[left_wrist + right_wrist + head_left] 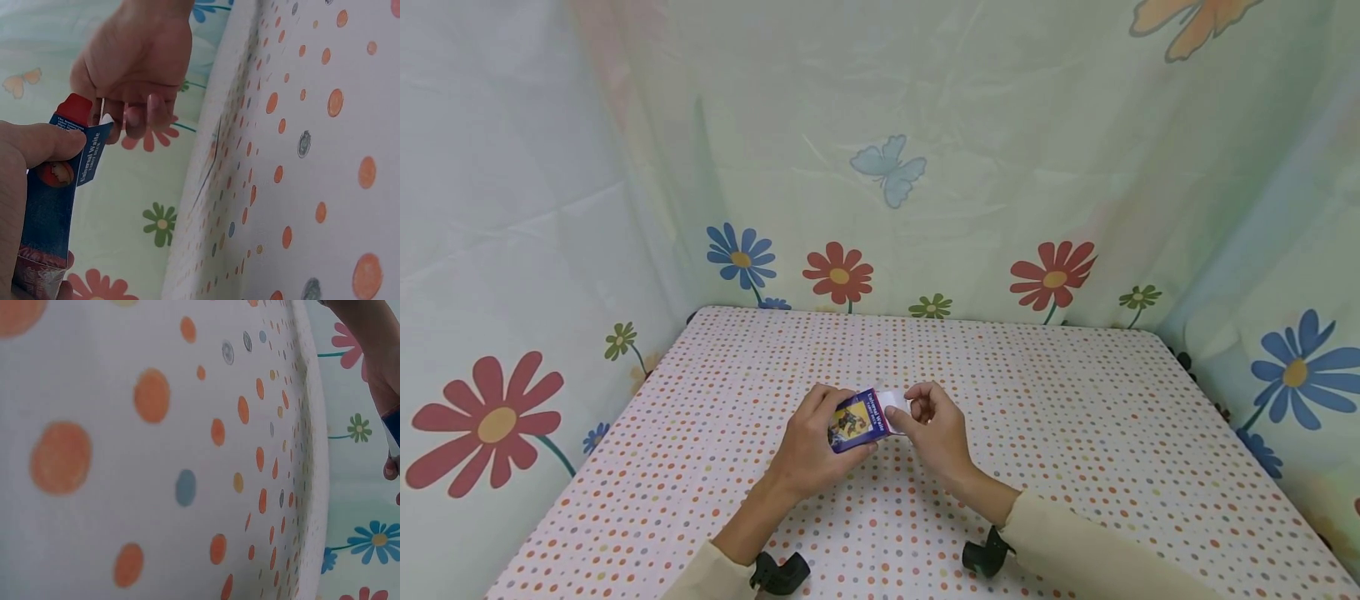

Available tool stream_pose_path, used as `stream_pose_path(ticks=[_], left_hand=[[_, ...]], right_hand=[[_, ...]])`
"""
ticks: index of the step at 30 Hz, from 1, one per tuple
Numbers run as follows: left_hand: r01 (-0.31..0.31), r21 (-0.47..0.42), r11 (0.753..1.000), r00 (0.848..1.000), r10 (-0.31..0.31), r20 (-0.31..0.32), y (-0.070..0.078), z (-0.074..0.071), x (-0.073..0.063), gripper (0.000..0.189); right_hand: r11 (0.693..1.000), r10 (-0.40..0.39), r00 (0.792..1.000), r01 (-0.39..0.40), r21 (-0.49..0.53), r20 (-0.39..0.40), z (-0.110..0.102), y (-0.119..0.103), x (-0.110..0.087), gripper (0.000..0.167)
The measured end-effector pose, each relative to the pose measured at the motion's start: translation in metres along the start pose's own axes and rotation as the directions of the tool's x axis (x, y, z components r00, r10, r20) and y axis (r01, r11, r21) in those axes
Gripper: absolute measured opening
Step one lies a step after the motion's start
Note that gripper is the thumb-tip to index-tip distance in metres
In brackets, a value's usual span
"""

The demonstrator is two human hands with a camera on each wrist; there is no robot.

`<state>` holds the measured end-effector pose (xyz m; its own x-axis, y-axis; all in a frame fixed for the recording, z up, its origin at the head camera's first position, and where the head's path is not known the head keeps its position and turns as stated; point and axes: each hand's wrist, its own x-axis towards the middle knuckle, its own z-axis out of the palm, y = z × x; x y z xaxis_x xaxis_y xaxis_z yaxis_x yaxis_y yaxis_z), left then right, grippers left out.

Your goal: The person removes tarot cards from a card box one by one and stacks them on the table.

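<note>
Box (842, 439), dark blue with a yellow picture panel and "Universal Waite" lettering, is up above the desk, near the middle, tilted. Left hand (801, 450) grips it around the sides; in the left wrist view the thumb lies across the box face. Right hand (946, 437) is at the box's open end, thumb on a white piece (891, 399) there, pinching it; the other fingers are curled in. Whether the white piece is a flap or contents, cannot tell. Left wrist view also shows a red tab (75, 109) sticking up at that end and a blue flap (94, 153) with lettering, angled out beside the box, near the right hand's fingers.

Right wrist view is mostly dotted cloth (156, 506); a hand and a bit of blue box are cut off at the right edge.

Both forearms in cream sleeves (1097, 546), black wrist mounts (784, 575) on both. Desk (1075, 442) wears the same cloth, white with orange, red and grey dots. Pale curtain (977, 142) behind and at both sides, printed with red, blue and green flowers, a blue butterfly (891, 171), an orange one top right.
</note>
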<state>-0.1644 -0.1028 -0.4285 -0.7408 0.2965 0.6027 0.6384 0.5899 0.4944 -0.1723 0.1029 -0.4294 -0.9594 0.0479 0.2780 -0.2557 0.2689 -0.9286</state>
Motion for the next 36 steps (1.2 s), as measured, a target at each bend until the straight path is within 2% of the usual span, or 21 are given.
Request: stream_pose_path(ticks=[8, 17, 24, 36], left_hand=[[-0.001, 0.007, 1.000, 1.000, 0.001, -0.002, 0.0002, -0.0004, -0.0005, 0.068], [-0.009, 0.021, 1.000, 1.000, 0.008, 0.015, 0.0004, 0.0007, -0.0009, 0.070], [-0.005, 0.037, 0.999, 1.000, 0.005, 0.013, 0.0000, 0.0005, -0.0012, 0.069], [-0.009, 0.038, 0.999, 1.000, 0.009, 0.015, 0.0001, 0.0004, -0.0013, 0.069]], right_hand=[[0.999, 0.000, 1.000, -0.001, 0.039, 0.020, 0.0025, 0.0013, -0.0017, 0.012], [0.996, -0.009, 0.998, 0.004, 0.086, 0.060, 0.0049, 0.0019, -0.0025, 0.004], [0.994, -0.022, 0.996, 0.012, 0.109, 0.086, 0.0042, -0.0010, -0.0044, 0.008], [0.986, 0.080, 0.989, -0.097, 0.134, 0.124, 0.0034, -0.0008, -0.0016, 0.004]])
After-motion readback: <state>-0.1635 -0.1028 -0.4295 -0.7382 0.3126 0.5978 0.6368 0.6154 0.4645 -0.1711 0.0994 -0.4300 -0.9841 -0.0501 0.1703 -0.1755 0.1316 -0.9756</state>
